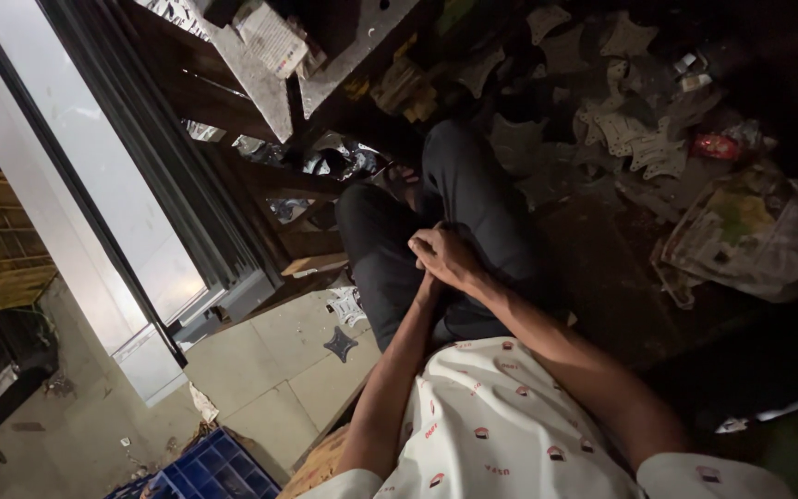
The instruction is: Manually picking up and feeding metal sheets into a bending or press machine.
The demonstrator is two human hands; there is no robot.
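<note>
Right hand [450,257] folded over left hand [429,282], both resting on the dark-trousered knee [459,199]; fingers curled shut, nothing visible inside, though the left largely covered, so grip there impossible to tell. Nearest loose things: flat pale cut-out pieces [634,139] scattered on the dark floor beyond the knee, well apart from the hands. Probably thin, light, stiff sheet with awkward edges; best pinched at a rim. Material lost in shadow; crumpled newspaper [755,236] partly cut off
</note>
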